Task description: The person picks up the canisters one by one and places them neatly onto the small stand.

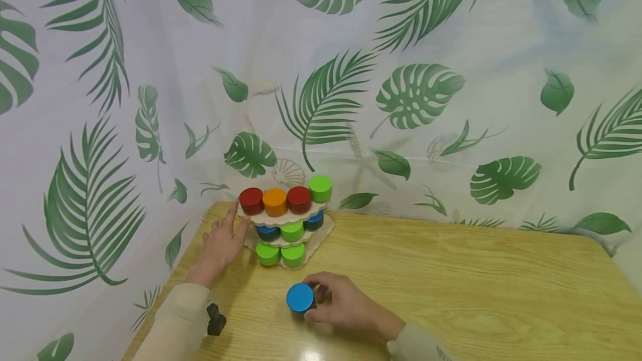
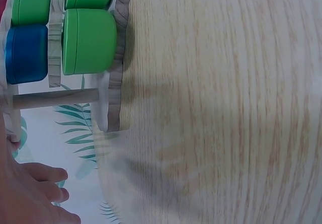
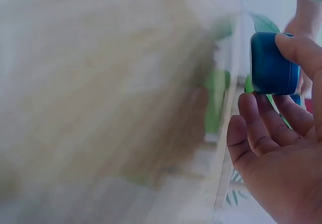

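Observation:
Toward the back left stands a tiered wooden stand (image 1: 312,248) with scalloped shelves, holding round, lidded-looking cylinders. My left hand (image 1: 221,247) is at the left end of its top shelf, fingertips right beside a dark red cylinder (image 1: 251,201); in the left wrist view the hand's other fingers (image 2: 45,189) extend below the stand. In front of the stand, my right hand (image 1: 346,303) pinches a blue cylinder (image 1: 300,297) between thumb and fingers, its flat top facing up. The right wrist view shows the thumb on the blue cylinder (image 3: 271,63), with the remaining fingers loosely bent under it.
On the top shelf sit an orange cylinder (image 1: 275,201), another red one (image 1: 299,200) and a light green one (image 1: 320,189). Green and blue cylinders fill the lower shelves. A leaf-printed curtain (image 1: 426,144) borders the wooden table (image 1: 476,288) behind and at left.

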`<move>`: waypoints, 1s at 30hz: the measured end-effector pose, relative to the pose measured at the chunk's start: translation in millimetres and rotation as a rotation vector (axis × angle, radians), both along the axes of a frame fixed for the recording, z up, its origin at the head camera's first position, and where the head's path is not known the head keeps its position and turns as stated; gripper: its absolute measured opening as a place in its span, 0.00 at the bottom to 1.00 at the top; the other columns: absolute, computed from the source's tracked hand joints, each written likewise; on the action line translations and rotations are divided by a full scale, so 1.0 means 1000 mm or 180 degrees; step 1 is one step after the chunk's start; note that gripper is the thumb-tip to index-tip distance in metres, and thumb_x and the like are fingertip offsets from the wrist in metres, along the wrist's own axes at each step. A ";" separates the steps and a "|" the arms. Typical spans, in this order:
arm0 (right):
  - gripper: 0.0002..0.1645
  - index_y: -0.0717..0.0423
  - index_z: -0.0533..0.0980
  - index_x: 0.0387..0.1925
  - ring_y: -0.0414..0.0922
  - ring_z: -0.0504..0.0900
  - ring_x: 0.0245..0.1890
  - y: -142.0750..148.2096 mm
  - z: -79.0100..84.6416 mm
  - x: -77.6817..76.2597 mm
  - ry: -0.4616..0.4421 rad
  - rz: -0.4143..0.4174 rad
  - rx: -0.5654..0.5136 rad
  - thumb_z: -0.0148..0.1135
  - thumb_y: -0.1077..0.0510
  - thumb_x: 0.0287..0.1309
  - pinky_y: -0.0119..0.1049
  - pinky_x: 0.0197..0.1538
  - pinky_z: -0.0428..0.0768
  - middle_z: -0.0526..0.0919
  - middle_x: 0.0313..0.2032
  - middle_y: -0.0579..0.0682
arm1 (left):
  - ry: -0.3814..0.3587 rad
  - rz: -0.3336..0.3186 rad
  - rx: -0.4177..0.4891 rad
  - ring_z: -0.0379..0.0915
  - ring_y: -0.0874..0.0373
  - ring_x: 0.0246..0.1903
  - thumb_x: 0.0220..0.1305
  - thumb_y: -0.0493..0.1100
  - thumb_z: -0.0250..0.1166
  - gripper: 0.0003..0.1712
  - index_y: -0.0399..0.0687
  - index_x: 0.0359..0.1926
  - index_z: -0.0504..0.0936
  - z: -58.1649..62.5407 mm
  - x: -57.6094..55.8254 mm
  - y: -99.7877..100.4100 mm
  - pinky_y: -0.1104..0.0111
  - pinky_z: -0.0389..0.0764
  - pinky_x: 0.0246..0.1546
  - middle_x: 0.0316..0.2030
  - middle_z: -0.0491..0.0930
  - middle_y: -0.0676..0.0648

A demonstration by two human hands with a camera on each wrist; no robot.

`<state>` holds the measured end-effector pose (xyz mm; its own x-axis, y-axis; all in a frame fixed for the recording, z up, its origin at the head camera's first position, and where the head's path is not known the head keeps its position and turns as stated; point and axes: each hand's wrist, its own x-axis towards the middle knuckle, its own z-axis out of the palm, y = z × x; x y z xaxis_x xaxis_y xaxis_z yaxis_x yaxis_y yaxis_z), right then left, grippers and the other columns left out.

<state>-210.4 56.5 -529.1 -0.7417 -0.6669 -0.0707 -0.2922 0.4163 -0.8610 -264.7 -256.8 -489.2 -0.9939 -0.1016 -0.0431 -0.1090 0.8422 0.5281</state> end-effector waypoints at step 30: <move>0.35 0.56 0.78 0.65 0.46 0.82 0.47 0.006 -0.004 -0.047 0.0160 -0.1192 -0.0005 0.80 0.53 0.58 0.39 0.51 0.83 0.85 0.56 0.51 | 0.0302 0.0045 -0.0742 0.35 0.21 0.80 0.80 0.72 0.30 0.46 0.51 0.85 0.53 -0.003 -0.003 -0.002 0.22 0.33 0.73 0.81 0.46 0.23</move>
<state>-257.3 62.3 -533.5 -0.9367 -0.3491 -0.0272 -0.1621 0.5011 -0.8501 -267.2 -258.9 -491.7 -0.9908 -0.1118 0.0766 -0.0809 0.9412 0.3281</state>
